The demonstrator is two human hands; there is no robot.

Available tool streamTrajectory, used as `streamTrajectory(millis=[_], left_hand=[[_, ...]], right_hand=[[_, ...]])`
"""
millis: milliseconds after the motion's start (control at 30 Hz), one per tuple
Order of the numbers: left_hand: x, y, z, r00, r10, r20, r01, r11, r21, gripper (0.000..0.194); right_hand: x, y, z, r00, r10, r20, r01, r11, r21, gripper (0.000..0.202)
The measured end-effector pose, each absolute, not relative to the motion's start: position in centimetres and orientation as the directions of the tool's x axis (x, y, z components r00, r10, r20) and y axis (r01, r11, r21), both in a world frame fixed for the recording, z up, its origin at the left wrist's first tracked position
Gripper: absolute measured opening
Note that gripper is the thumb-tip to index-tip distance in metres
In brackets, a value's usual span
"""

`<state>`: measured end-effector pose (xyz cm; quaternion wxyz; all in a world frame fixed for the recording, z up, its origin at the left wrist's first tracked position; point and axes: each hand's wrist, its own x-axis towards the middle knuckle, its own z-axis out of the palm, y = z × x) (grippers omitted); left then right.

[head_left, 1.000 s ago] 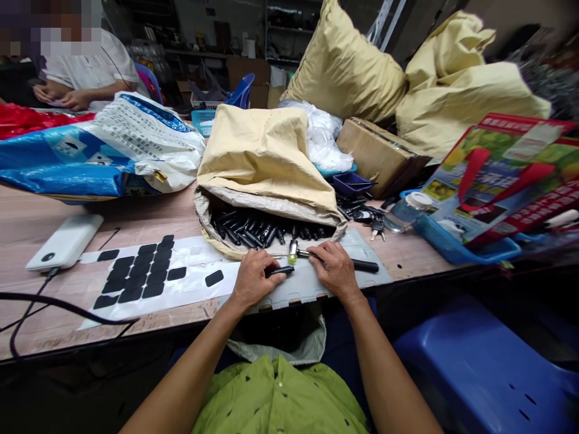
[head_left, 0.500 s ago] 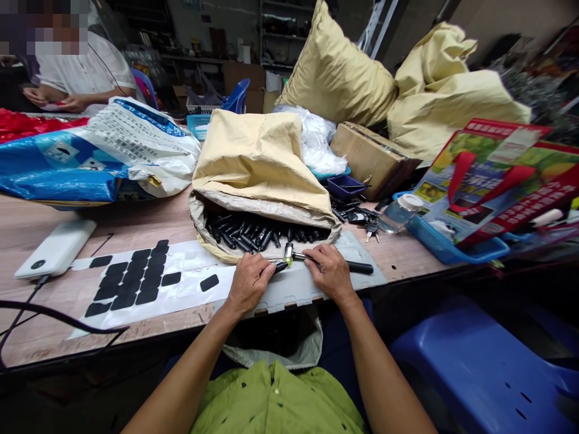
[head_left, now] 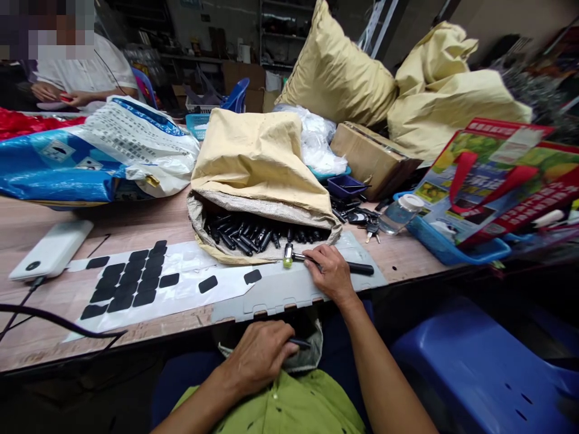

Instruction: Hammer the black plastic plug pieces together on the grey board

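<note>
My right hand (head_left: 332,271) is wrapped around the shaft of a small hammer (head_left: 360,268) at the table's front. Its metal head with a yellow-green face (head_left: 287,259) rests low over a grey board (head_left: 271,295). My left hand (head_left: 262,349) is below the table edge, closed on a slim black pen-like part (head_left: 299,343), above an open sack (head_left: 312,355) at my lap. Straight ahead, a cream sack (head_left: 253,150) lies with its mouth towards me, and many similar black parts (head_left: 253,232) show inside it.
Left lie a white sheet with black stickers (head_left: 136,277), a white power bank (head_left: 54,250) with a cable and a blue-white bag (head_left: 104,150). Right are keys (head_left: 372,230), a jar (head_left: 400,214) and a blue basket (head_left: 452,241). A blue stool (head_left: 474,361) stands below. A co-worker (head_left: 85,66) sits far left.
My left hand has moved from beside the hammer head down below the table edge, carrying the black part with it. The right hand and hammer stay nearly in place.
</note>
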<state>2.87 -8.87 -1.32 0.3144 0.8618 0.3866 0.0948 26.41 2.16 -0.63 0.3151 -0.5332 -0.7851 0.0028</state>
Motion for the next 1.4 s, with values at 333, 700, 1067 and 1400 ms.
streamTrajectory(millis=[333, 700, 1067, 1400], left_hand=[[1.6, -7.3, 1.4, 0.688, 0.69, -0.224, 0.607, -0.378, 0.699, 0.027], [-4.1, 6.7, 3.8, 0.336, 0.931, 0.141, 0.915, -0.359, 0.185, 0.025], [-3.5, 7.3, 5.0, 0.403, 0.915, -0.018, 0.912, -0.401, 0.087, 0.015], [-4.6, 7.7, 5.0, 0.438, 0.899, 0.023, 0.883, -0.435, 0.177, 0.014]], right_hand=[[26.4, 2.1, -0.6, -0.231, 0.839, 0.493, 0.836, 0.43, -0.34, 0.02], [26.4, 2.2, -0.8, -0.228, 0.839, 0.494, 0.837, 0.428, -0.34, 0.018], [26.3, 2.1, -0.5, -0.223, 0.845, 0.485, 0.836, 0.422, -0.351, 0.018], [26.3, 2.0, -0.4, -0.223, 0.845, 0.486, 0.833, 0.424, -0.356, 0.018]])
